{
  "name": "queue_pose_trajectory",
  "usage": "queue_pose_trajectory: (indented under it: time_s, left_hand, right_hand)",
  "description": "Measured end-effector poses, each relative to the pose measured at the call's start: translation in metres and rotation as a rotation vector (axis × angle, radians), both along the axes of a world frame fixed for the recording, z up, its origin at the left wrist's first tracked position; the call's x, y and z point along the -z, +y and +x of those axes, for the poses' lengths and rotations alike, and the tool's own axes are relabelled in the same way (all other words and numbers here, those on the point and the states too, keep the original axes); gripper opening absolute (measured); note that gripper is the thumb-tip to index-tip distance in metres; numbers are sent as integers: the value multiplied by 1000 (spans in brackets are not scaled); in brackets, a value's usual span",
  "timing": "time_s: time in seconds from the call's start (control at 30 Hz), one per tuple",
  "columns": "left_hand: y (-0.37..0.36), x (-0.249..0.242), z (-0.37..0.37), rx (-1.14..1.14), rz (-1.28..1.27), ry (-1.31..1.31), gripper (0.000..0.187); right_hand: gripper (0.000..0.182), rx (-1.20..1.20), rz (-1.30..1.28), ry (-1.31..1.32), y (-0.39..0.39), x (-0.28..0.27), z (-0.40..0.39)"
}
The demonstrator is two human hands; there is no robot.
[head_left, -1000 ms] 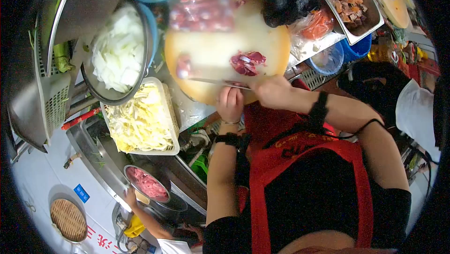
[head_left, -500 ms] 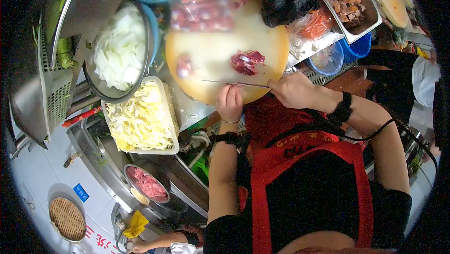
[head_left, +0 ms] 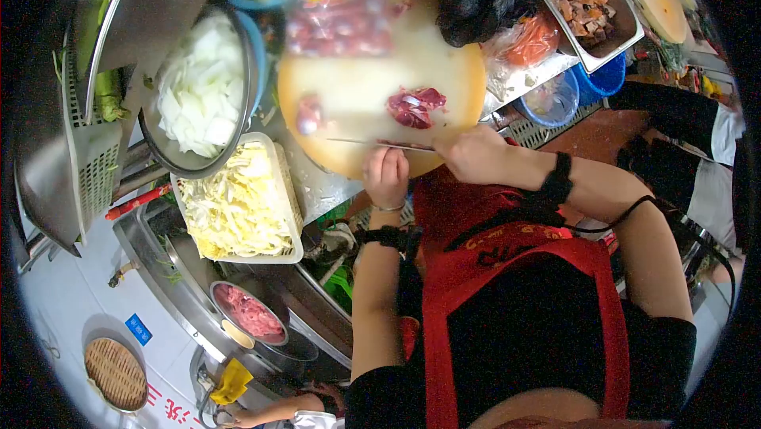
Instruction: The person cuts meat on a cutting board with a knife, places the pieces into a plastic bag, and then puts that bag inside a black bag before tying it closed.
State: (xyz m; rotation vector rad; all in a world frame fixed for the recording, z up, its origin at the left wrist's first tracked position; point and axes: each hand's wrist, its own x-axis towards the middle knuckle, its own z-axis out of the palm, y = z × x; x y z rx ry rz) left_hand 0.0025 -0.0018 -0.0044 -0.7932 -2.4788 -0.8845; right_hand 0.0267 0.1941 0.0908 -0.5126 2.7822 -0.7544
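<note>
My right hand (head_left: pixel 477 157) grips the handle of a knife (head_left: pixel 357 141), whose thin blade points left across the near edge of a round cutting board (head_left: pixel 349 92). My left hand (head_left: pixel 386 175) is just below the blade, fingers curled and pressed together at the board's edge. A little dark red shows by its fingertips, but what they hold is hidden. Beyond the blade lies a piece of dark red meat (head_left: pixel 415 107). Further left is a small pale-pink piece of meat (head_left: pixel 309 114). A clear bag of meat chunks (head_left: pixel 339 26) rests on the board's far side.
Left of the board are a bowl of sliced white vegetable (head_left: pixel 204 88) and a white basket of shredded cabbage (head_left: pixel 238 207). A black plastic bag (head_left: pixel 487 1) and a metal tray of diced meat (head_left: pixel 583 5) stand far right. Another person's arm (head_left: pixel 269 411) shows at the bottom.
My right hand and the knife have shifted left, so the blade reaches further past my left fingertips. My left hand stays almost in place, and the meat pieces on the board have not moved.
</note>
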Motion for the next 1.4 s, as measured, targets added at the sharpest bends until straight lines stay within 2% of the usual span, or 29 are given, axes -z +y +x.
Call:
queue_pose_trajectory:
  time_s: [0.07,0.17,0.3,0.37,0.43,0.47,0.5,0.53,0.57,0.6,0.63,0.67,0.77,0.87,0.97,1.0,1.1,1.13,1.17,1.2,1.23,1.27,1.33,1.37,1.4]
  left_hand:
    - [0,0,1,-32,6,13,13]
    - [0,3,2,-45,-13,11,12]
    - [-3,6,0,2,-35,29,12]
    - [-4,15,4,-7,-71,-46,9]
    - [-9,20,7,104,-423,231,15]
    - [-2,0,6,76,-281,96,16]
    - [-1,-1,5,74,-284,88,15]
    - [-4,11,2,104,-375,188,14]
    - [-5,9,-2,79,-366,214,14]
    - [-1,-1,-1,12,-202,64,15]
    - [-1,4,-2,-2,-72,-50,15]
    - [0,4,-3,-16,-36,-31,15]
    - [5,-6,-4,-20,12,-26,18]
    - [5,-8,-6,7,42,54,21]
    - [4,-6,-2,-26,86,4,21]
    - [3,-9,-6,-34,89,18,21]
    - [3,-15,-3,-27,109,47,18]
    - [-1,-14,-6,17,34,98,17]
    - [0,-11,-6,80,-23,140,16]
    - [2,-4,-7,75,-2,141,14]
    - [3,2,-8,77,22,139,13]
    - [3,1,-6,49,42,99,12]
    - [2,6,-1,-5,34,93,12]
    - [3,8,-2,-37,67,115,12]
    - [3,8,-4,-14,94,83,13]
  right_hand:
    - [17,-14,109,18,7,4,8]
    - [20,-29,57,-140,-13,17,-8]
    - [16,5,80,-206,-24,12,-19]
    - [30,34,45,-89,-14,27,-10]
    - [42,99,155,-105,-2,10,0]
    - [57,125,148,-117,7,17,5]
    - [57,67,147,-27,21,35,9]
    - [47,87,113,-31,24,24,-3]
    - [33,197,199,-256,14,-1,-15]
    - [41,195,171,-72,19,14,-10]
    - [39,163,90,-87,16,0,-19]
    - [35,164,71,-160,11,-13,-25]
    - [34,87,194,-148,28,33,-15]
    - [35,111,145,-164,26,26,-13]
    - [39,8,118,6,22,21,-7]
    - [48,9,60,-26,25,24,-8]
    - [58,69,113,-95,31,32,-8]
    - [61,90,141,-227,26,14,-11]
    - [60,80,93,-185,19,1,-15]
    - [55,171,-285,-201,22,9,-12]
    - [46,203,-180,-268,37,42,-4]
    - [38,66,113,-225,35,25,-2]
    - [36,55,116,-181,30,12,2]
    - [28,99,53,-32,27,9,7]
    - [26,70,66,-23,28,5,9]
